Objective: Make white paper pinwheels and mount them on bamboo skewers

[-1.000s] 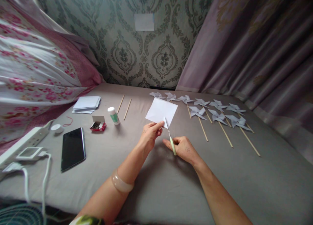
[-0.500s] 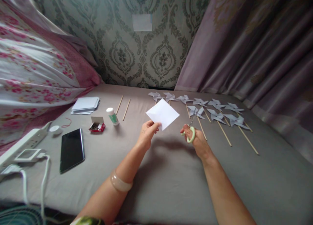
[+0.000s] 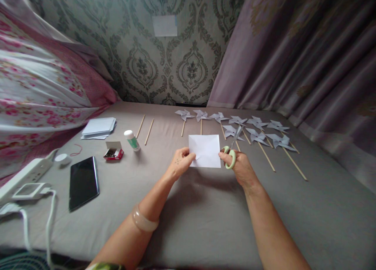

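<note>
While your left hand [image 3: 180,162] pinches the paper [image 3: 205,148] near its left edge, your right hand [image 3: 243,167] grips the scissors [image 3: 234,157], fingers curled, thumb at the paper's right edge.

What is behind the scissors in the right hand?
A white paper pinwheel, partly covered by the scissors. Its stick runs behind the right hand, so the lower end cannot be seen.

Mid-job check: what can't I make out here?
All in the head view:
Underside of the paper: faces away from the camera.
Some fingers of the left hand: hidden behind the paper.
Box contents: too small to identify.
Bottle label: too small and blurred to read.
Power strip: cut off by the left edge.
</note>
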